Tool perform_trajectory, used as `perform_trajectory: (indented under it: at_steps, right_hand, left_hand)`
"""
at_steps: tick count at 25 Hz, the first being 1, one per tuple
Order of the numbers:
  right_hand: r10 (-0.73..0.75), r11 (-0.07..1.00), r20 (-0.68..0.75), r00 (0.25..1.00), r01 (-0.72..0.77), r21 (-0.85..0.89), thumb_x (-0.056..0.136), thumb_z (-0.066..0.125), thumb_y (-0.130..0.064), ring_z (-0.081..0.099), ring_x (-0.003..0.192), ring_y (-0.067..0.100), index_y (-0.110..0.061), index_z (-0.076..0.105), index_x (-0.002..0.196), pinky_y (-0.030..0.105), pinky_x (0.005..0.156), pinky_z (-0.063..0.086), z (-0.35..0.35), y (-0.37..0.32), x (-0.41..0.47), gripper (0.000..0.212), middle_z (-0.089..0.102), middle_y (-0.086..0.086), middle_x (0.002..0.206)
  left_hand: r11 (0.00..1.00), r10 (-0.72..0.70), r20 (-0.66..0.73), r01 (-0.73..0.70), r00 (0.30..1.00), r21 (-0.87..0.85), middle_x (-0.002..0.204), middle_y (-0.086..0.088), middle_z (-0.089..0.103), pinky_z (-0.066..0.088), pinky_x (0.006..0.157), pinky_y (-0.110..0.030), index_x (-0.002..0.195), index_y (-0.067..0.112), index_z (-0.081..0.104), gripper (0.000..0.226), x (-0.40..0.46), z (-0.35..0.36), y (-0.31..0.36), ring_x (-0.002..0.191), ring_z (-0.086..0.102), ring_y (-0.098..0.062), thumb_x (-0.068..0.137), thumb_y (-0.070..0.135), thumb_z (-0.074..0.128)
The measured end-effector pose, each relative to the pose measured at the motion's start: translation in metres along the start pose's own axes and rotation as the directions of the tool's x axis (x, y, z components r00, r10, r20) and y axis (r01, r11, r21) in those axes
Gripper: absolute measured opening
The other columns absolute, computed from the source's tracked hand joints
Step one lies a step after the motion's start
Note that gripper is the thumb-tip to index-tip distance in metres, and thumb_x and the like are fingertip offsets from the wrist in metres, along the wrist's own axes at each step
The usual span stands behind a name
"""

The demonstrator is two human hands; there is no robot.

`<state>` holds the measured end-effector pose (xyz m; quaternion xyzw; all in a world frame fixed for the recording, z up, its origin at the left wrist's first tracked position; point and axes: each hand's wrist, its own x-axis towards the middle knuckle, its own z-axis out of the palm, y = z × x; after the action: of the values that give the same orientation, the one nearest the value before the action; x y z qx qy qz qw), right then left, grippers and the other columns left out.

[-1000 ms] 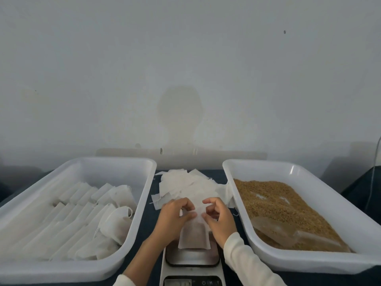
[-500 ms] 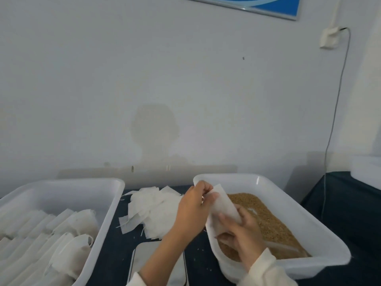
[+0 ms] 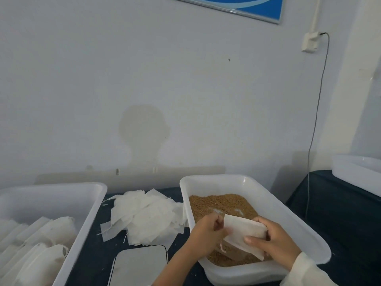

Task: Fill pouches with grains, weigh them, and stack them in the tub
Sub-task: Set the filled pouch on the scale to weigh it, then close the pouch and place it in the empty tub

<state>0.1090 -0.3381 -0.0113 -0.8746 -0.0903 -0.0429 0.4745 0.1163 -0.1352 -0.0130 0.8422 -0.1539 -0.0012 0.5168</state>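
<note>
An empty white pouch (image 3: 243, 231) hangs over the brown grains (image 3: 218, 203) in the right tub (image 3: 274, 205). My left hand (image 3: 206, 234) pinches the pouch's left edge at its mouth. My right hand (image 3: 274, 242) grips its right side, thumb across the front. A pile of empty pouches (image 3: 144, 217) lies on the dark table between the tubs. The scale (image 3: 140, 265) sits below that pile with a bare platform. Filled pouches (image 3: 41, 250) lie in rows in the left tub (image 3: 90, 211).
Another white tub (image 3: 354, 172) stands at the far right on a dark surface. A cable (image 3: 315, 124) runs down the wall from a socket (image 3: 310, 41). A clear scoop lies partly buried in the grains beneath the pouch.
Both hands carried the pouch from over the scale rightward and now hold it low above the grains. The view has swung right and up.
</note>
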Motion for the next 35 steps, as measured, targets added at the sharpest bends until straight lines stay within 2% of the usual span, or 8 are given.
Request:
perform_trajectory:
  at_steps: [3, 7, 10, 18, 24, 30, 33, 35]
  right_hand:
    - [-0.021, 1.000, 0.006, 1.000, 0.021, -0.024, 0.073, 0.079, -0.018, 0.064, 0.080, 0.016, -0.018, 0.065, 0.089, 0.029, 0.071, 0.056, -0.002, -0.001, 0.002, 0.021, 0.067, 0.001, 0.084]
    - [-0.043, 0.997, 0.016, 0.999, 0.044, -0.067, 0.073, 0.079, -0.017, 0.065, 0.079, 0.014, -0.021, 0.065, 0.089, 0.026, 0.071, 0.056, -0.005, -0.005, 0.003, 0.021, 0.068, -0.001, 0.083]
    - [-0.052, 0.996, 0.016, 0.999, 0.053, -0.070, 0.074, 0.078, -0.016, 0.064, 0.079, 0.017, -0.019, 0.064, 0.089, 0.031, 0.071, 0.056, -0.004, -0.005, 0.002, 0.020, 0.066, 0.002, 0.084]
    - [-0.056, 0.990, -0.035, 0.998, 0.051, -0.131, 0.075, 0.077, -0.023, 0.062, 0.081, 0.011, -0.027, 0.062, 0.088, 0.009, 0.063, 0.048, -0.008, -0.004, 0.003, 0.020, 0.065, -0.009, 0.084]
    - [-0.083, 0.985, -0.032, 0.996, 0.078, -0.151, 0.075, 0.077, -0.023, 0.062, 0.078, 0.013, -0.025, 0.064, 0.086, 0.019, 0.069, 0.053, -0.012, -0.003, 0.003, 0.018, 0.066, -0.004, 0.080]
    - [-0.078, 0.988, -0.043, 0.996, 0.072, -0.138, 0.077, 0.076, -0.022, 0.062, 0.080, 0.010, -0.025, 0.062, 0.087, 0.010, 0.064, 0.048, -0.009, -0.002, 0.002, 0.017, 0.065, -0.006, 0.082]
    - [-0.063, 0.993, -0.051, 0.997, 0.058, -0.107, 0.075, 0.077, -0.023, 0.063, 0.080, 0.013, -0.025, 0.063, 0.088, 0.015, 0.063, 0.052, -0.006, 0.000, 0.001, 0.019, 0.066, -0.007, 0.082]
    - [-0.036, 0.998, -0.029, 0.999, 0.035, -0.049, 0.074, 0.078, -0.023, 0.064, 0.079, 0.012, -0.025, 0.062, 0.090, 0.017, 0.056, 0.053, -0.002, 0.001, 0.000, 0.023, 0.066, -0.008, 0.084]
  left_hand:
    - [1.000, 0.003, 0.033, -0.003, 0.999, -0.014, 0.098, -0.013, 0.066, 0.051, 0.086, -0.042, 0.096, 0.008, 0.057, 0.016, 0.001, -0.001, 0.001, 0.086, 0.062, -0.024, 0.091, 0.023, 0.061]
    - [0.999, 0.024, 0.055, -0.026, 0.998, 0.024, 0.094, -0.003, 0.063, 0.051, 0.087, -0.040, 0.096, 0.012, 0.057, 0.014, 0.002, -0.001, 0.000, 0.086, 0.060, -0.020, 0.092, 0.025, 0.060]
    - [0.999, 0.030, 0.041, -0.031, 0.999, 0.017, 0.099, -0.001, 0.064, 0.053, 0.089, -0.038, 0.097, 0.014, 0.057, 0.012, 0.003, -0.001, 0.002, 0.094, 0.062, -0.020, 0.093, 0.025, 0.059]
    - [0.998, 0.048, 0.055, -0.047, 0.997, -0.031, 0.099, -0.001, 0.063, 0.055, 0.086, -0.036, 0.099, 0.011, 0.058, 0.013, 0.004, 0.001, 0.005, 0.091, 0.062, -0.017, 0.092, 0.021, 0.060]
    - [0.997, 0.055, 0.074, -0.050, 0.996, -0.061, 0.091, 0.004, 0.061, 0.054, 0.085, -0.035, 0.091, 0.018, 0.057, 0.004, 0.005, 0.004, 0.005, 0.088, 0.062, -0.018, 0.091, 0.021, 0.061]
    - [0.997, 0.053, 0.062, -0.049, 0.997, -0.055, 0.094, 0.004, 0.063, 0.054, 0.085, -0.033, 0.097, 0.017, 0.060, 0.006, 0.008, 0.005, 0.003, 0.089, 0.062, -0.016, 0.092, 0.020, 0.059]
    - [0.993, 0.089, 0.027, -0.087, 0.996, -0.075, 0.095, 0.003, 0.062, 0.055, 0.085, -0.035, 0.092, 0.017, 0.057, 0.002, 0.010, 0.005, 0.004, 0.091, 0.061, -0.017, 0.092, 0.018, 0.058]
    - [0.985, 0.132, -0.001, -0.131, 0.991, -0.116, 0.092, 0.004, 0.060, 0.055, 0.079, -0.032, 0.086, 0.019, 0.055, 0.008, 0.013, 0.004, 0.008, 0.089, 0.061, -0.017, 0.092, 0.016, 0.058]
